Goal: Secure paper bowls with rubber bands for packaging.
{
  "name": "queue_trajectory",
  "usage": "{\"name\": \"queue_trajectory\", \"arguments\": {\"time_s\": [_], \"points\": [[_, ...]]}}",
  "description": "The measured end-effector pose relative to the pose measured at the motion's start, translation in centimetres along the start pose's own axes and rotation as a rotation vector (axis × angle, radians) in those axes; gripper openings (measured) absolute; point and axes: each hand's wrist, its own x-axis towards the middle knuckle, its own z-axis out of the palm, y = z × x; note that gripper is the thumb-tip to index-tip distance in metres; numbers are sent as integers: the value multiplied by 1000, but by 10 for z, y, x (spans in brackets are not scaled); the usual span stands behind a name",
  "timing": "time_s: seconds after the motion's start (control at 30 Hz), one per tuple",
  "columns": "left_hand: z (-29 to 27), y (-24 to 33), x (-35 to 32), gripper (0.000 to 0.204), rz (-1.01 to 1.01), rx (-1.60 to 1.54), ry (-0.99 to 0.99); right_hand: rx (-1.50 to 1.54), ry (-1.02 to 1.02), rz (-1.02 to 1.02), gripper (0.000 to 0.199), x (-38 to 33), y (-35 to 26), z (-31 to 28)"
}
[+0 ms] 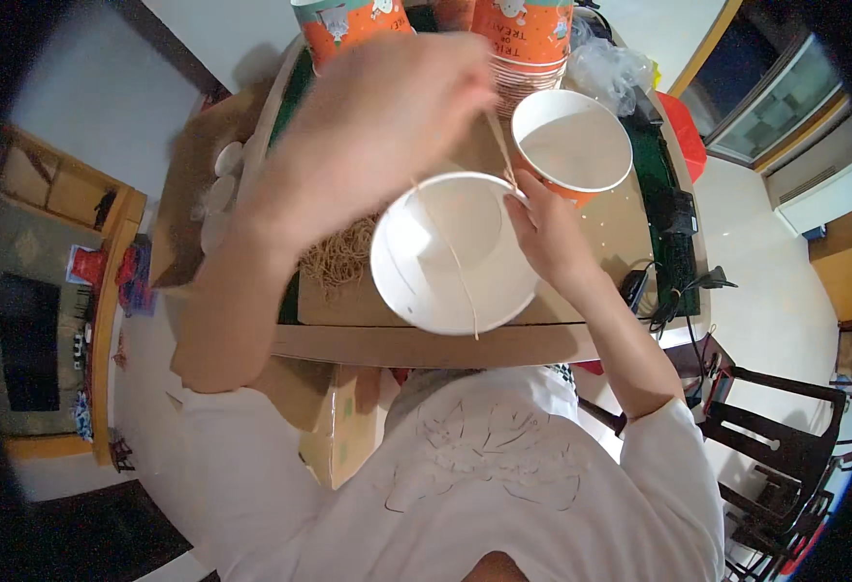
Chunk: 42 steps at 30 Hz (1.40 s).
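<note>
Just thin twine [500, 147], round tub [397, 238].

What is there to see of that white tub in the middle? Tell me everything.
The white tub is round, with a smooth, paper-like inside and a rolled rim. Its mouth faces up toward the camera, hiding its outer wall. It is at the near edge of the table; whether it rests there is unclear. The right hand grips its far right rim, and a thin tan cord crosses its mouth.
</note>
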Motion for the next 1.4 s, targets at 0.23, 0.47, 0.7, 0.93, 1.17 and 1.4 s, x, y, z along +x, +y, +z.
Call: {"name": "queue_trajectory", "arguments": {"time_s": [0.23,0.47,0.7,0.93,1.17,1.4], "points": [[-4,-90,-76,14,-525,-279,-271,-194,-239,-135,23,17,15,-32],[28,-65,-163,14,-887,-853,-423,-389,-286,-153,27,42,51,-7],[102,9,-193,19,-524,-1919,-7,-9,83,-304,21,19,-1,-30],[114,43,-150,12,-449,-2086,116,427,-417,12,15,-104,-29,-15],[108,46,-175,10,-718,-1703,183,540,-466,150,8,-128,11,-2],[119,57,-181,9,-739,-1490,307,378,-70,458,12,-104,49,0]]}}
